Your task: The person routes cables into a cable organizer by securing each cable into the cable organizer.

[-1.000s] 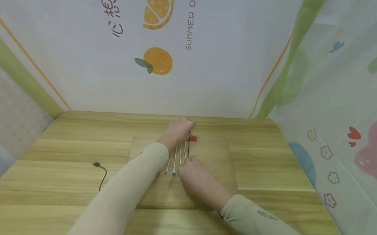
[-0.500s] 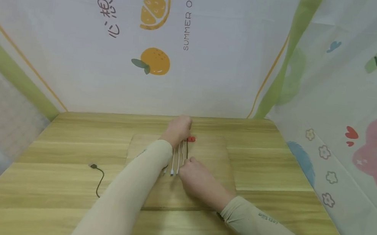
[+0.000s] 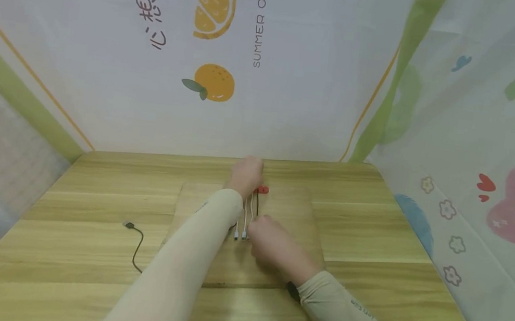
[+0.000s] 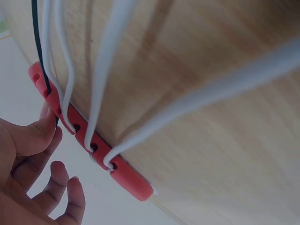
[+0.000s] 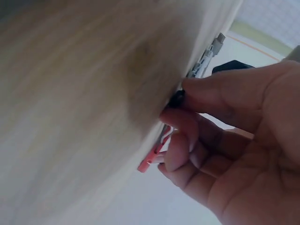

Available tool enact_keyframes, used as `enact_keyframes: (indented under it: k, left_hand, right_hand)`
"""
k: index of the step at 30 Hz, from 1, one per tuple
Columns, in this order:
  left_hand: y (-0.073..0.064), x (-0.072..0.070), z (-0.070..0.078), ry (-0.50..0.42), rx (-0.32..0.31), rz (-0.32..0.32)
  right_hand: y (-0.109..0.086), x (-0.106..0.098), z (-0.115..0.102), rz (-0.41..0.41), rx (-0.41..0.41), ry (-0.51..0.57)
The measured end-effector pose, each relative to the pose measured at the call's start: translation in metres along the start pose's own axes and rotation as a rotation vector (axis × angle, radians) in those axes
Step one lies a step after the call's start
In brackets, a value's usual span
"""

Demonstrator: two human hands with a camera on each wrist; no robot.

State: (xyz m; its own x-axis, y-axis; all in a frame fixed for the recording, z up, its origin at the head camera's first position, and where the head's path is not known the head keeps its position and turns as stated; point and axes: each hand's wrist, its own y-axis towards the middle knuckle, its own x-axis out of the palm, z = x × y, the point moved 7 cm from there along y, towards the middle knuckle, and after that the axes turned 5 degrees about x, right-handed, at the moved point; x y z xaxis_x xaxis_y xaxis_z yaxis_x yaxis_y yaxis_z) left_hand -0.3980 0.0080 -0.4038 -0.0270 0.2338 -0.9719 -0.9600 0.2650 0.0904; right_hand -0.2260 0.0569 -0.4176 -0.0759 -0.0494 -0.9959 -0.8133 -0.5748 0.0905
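Observation:
A red cable organizer (image 4: pixel 131 180) sits at the far edge of a wooden board, its slots holding several white cables (image 4: pixel 101 75) and one black cable (image 4: pixel 36 37). Behind the organizer, my left hand (image 3: pixel 245 174) pinches the black cable between thumb and forefinger; in the left wrist view its other fingers curl loosely. Nearer on the board, my right hand (image 3: pixel 277 243) pinches a black cable end (image 5: pixel 176 98) between thumb and forefinger, beside the white cable plugs (image 3: pixel 240 235). My left hand and sleeve cover part of the organizer in the head view.
The thin wooden board (image 3: pixel 294 216) lies on a wood-grain table (image 3: pixel 374 220). Left of the board, a separate-looking black USB plug (image 3: pixel 129 225) trails a cable under my left sleeve. A printed white curtain (image 3: pixel 302 92) hangs behind the table.
Both hands stay at the black cable with small shifts. My left forearm has moved slightly right, covering more of the leftmost white cables. The head view wobbles a little.

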Motion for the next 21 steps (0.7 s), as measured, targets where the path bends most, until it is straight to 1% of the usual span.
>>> enact_keyframes:
  k: [3, 7, 11, 16, 19, 21]
  left_hand:
    - [-0.002, 0.0, 0.0, 0.04, -0.008, -0.007]
    - [-0.004, 0.002, -0.001, 0.086, -0.001, -0.029]
    - [-0.004, 0.005, -0.002, 0.097, 0.014, -0.037]
    - [-0.002, 0.008, -0.004, 0.091, 0.038, -0.027]
    - [-0.002, 0.011, -0.006, 0.084, 0.052, -0.041]
    - [-0.002, 0.012, -0.008, 0.064, 0.062, -0.064]
  right_hand:
    - [-0.001, -0.001, -0.002, -0.016, 0.014, -0.025]
    - [-0.002, -0.002, -0.005, -0.038, 0.023, -0.041]
    - [-0.002, -0.001, -0.004, -0.078, 0.049, -0.025]
    - [-0.001, -0.002, -0.003, -0.121, 0.083, 0.004]
    - [-0.001, -0.002, -0.003, -0.148, 0.1, 0.005]
    - [-0.001, -0.002, -0.003, -0.17, 0.111, 0.006]
